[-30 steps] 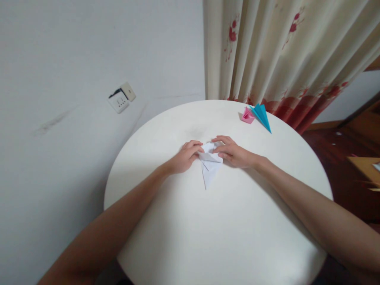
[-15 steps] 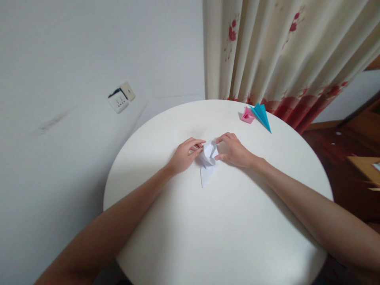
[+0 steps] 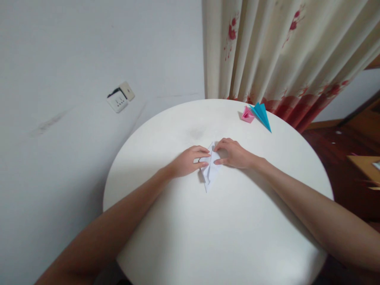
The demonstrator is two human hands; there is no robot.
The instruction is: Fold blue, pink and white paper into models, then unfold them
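A folded sheet of white paper (image 3: 211,170) lies on the round white table, shaped like a narrow diamond with its point toward me and a crease down the middle. On its left side, my left hand (image 3: 190,160) holds it, thumb and fingers resting on the folds. My right hand (image 3: 233,153) grips the right side, its fingertips at the upper edge and the thumb lower down. Parts of the paper's side edges are hidden beneath my fingers.
Near the far right edge of the white table (image 3: 219,237) lie a pink folded paper piece (image 3: 247,114) and a blue paper plane (image 3: 261,116), touching or overlapping. Behind stand a wall with a socket (image 3: 118,101) and a flowered curtain (image 3: 267,51).
The white paper's raised, opened-out upper part has been pressed down into a flatter diamond. Both hands have come slightly nearer to me, and the left has moved right over the paper.
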